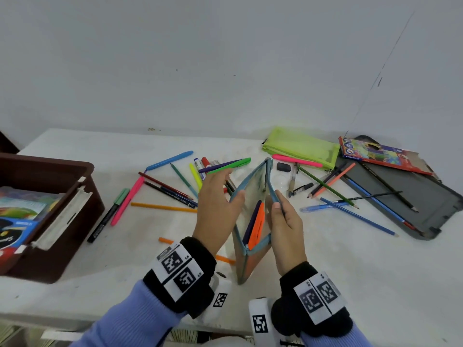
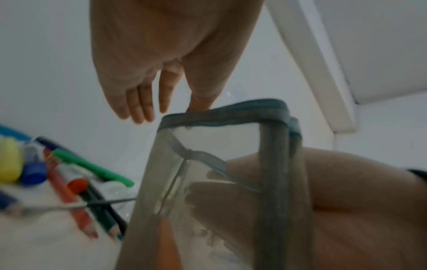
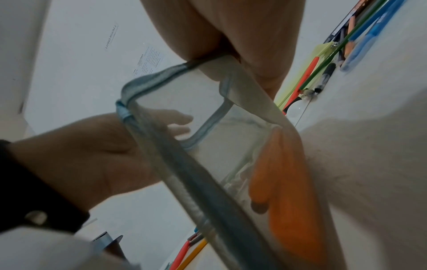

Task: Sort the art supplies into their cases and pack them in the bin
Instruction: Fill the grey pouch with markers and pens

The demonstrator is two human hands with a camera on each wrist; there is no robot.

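A clear mesh pouch with blue trim stands upright on the white table, its mouth spread wide. An orange marker and a purple one lie inside it. My right hand pinches the pouch's right rim between thumb and fingers. My left hand has straight fingers, and only its thumb touches the left rim. Just beyond those fingers lie a green pen and a purple pen on the table. The wrist views show the orange marker through the mesh.
A brown bin with boxes in it stands at the left. Loose pens, markers and pencils fan out behind the pouch. A lime mesh pouch, a coloured-pencil box and a grey tin case with pencils sit at the right.
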